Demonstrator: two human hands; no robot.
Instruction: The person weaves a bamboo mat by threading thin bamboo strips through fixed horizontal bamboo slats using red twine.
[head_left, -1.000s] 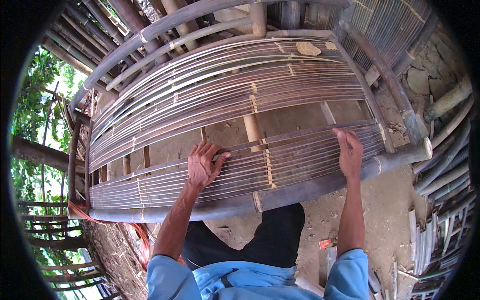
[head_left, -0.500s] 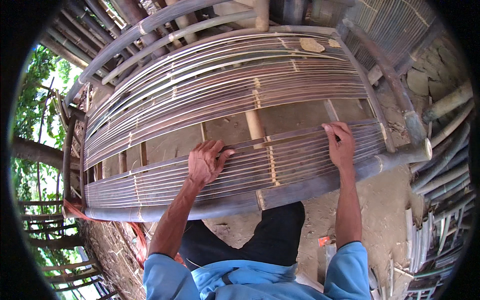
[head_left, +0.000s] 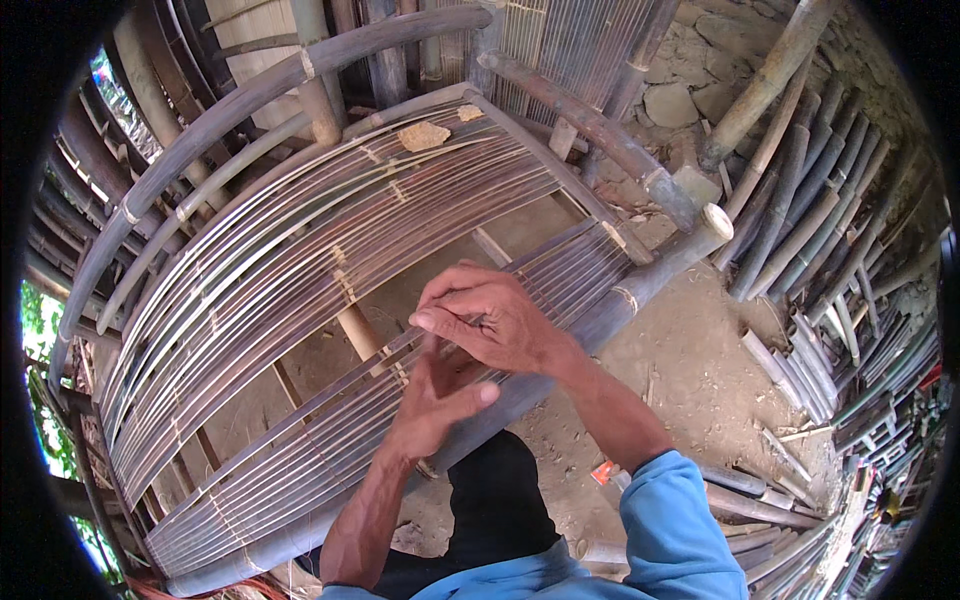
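My hands are together over the front band of a bamboo bench seat, made of thin dark slats tied with pale lashing. My right hand is closed, its thumb pressed toward the curled fingers; anything pinched there is too small to make out. Just below it is my left hand, thumb spread away from the fingers, whose tips are partly hidden behind the right hand. Past the hands, a gap crossed by a bamboo support bar separates the front slats from the back slats.
A thick bamboo pole edges the bench in front, and curved bamboo rails form its backrest. Flat brown pieces lie on the far slats. Stacked bamboo lengths lean at the right; an orange packet lies on the dirt floor.
My hands were apart on the front slats; the right hand has come left and the two now meet above the seat. The view has turned to the right.
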